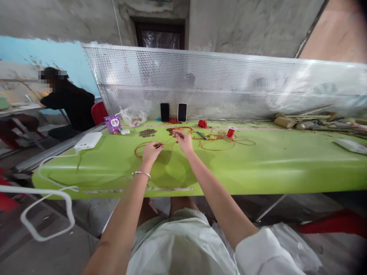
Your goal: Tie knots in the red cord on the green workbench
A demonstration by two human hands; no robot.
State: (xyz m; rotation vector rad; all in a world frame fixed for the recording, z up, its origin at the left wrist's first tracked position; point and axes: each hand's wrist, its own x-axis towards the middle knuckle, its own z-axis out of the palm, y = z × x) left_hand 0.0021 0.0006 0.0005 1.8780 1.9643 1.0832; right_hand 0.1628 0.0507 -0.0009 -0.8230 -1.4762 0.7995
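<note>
From the head view, I saw both hands stretched out over the green surface [258,164], working on a length of red cord [169,140]. My left hand [151,150] was pinched shut on a small dark piece threaded on that cord, fingers curled in tight; a silver bangle [142,174] sat on that wrist. My right hand [185,142] was closed as well, its fingertips nipping the cord just beside a little pile of dark coins [172,131]. The cord ran taut between the two hands, and a loose loop of it trailed off past the left hand across the surface.

Taking the red cord as the landmark: a second heap of coins [147,132] lay just behind it, nearer the mesh screen [218,84]. Two phones [173,112] stood propped against that screen, further behind. A red spool [231,132] stood well to the right of the cord among tangled slack. A purple box [112,124] and a white power bank [88,140] lay off to its left. Beyond those, a person in black [71,103] sat at another bench.
</note>
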